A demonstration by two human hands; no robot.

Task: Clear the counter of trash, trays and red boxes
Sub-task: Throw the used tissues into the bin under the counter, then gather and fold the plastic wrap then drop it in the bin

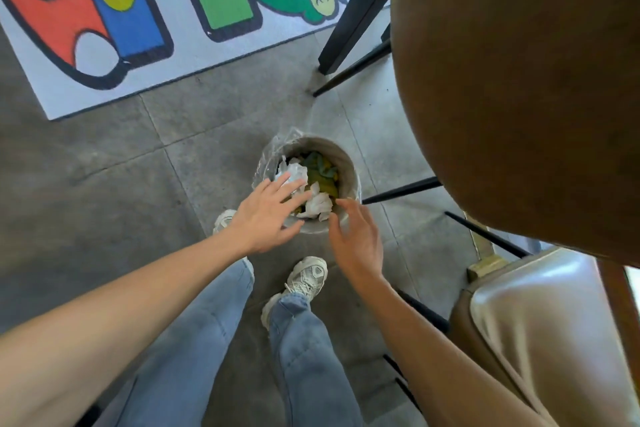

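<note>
— Down on the grey tile floor [104, 184], what's under your hands?

— Small round bin [348, 166], clear liner bunched over its far-left rim. Inside: crumpled white paper [320, 203] on the near side, green and yellow scraps [320, 172] behind it. That's the trash, in the bin.

— Hands?

— My left hand [268, 215] hangs over the near-left rim, fingers spread and straight, gripping nothing; whether the fingertips touch the paper, I can't tell. My right hand [356, 239] is just beside the near-right rim, fingers loosely bent, nothing in it.

— Room around the bin?

— Bare tile to the left and beyond it, up to the edge of a colourful printed mat [145, 10]. Right side is tight: a brown chair back [519, 80] looms close, thin black chair legs [401, 191] reach the floor just beside the bin's right edge, and a pale cushioned seat [540, 322] sits near my right forearm.

— Near side?

— My white shoes [304, 282], blue jeans [304, 357] above them. The left shoe pokes out beside the bin, mostly hidden by my left wrist.
</note>
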